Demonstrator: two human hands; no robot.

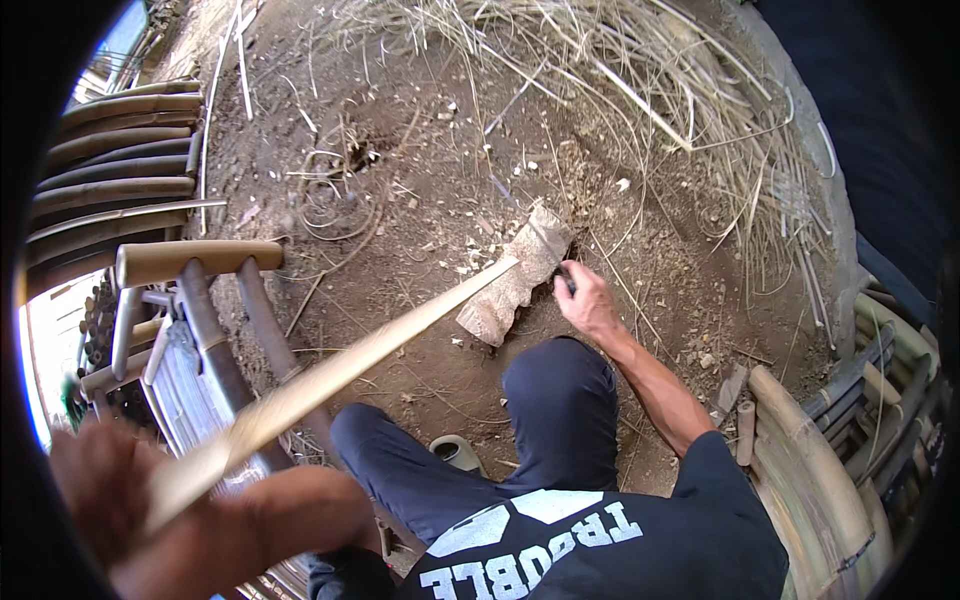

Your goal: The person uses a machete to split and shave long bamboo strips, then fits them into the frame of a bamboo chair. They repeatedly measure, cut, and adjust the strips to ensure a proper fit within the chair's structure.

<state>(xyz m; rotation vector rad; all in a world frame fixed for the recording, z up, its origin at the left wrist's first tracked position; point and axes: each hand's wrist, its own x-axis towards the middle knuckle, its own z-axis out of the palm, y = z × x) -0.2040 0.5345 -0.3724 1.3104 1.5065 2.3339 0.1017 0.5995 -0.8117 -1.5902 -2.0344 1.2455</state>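
A long pale bamboo strip (370, 358) slants across from the lower left, its far end over a rough, chipped wooden block (505, 290) on the ground. My left hand (110, 490), blurred by motion, is closed around the near end of the strip. My right hand (590, 303) is beside the block's right edge, its fingers closed on a dark, narrow tool (563, 277). Most of that tool is hidden by the fingers, and its kind is hard to make out. My knees are bent on the near side of the block.
Brown soil with pale chips surrounds the block. A heap of thin bamboo shavings (690, 110) lies at the far right. Bamboo poles form a rack (120, 170) at the left and a frame (810, 470) at the right. A pale container (455, 452) sits between my legs.
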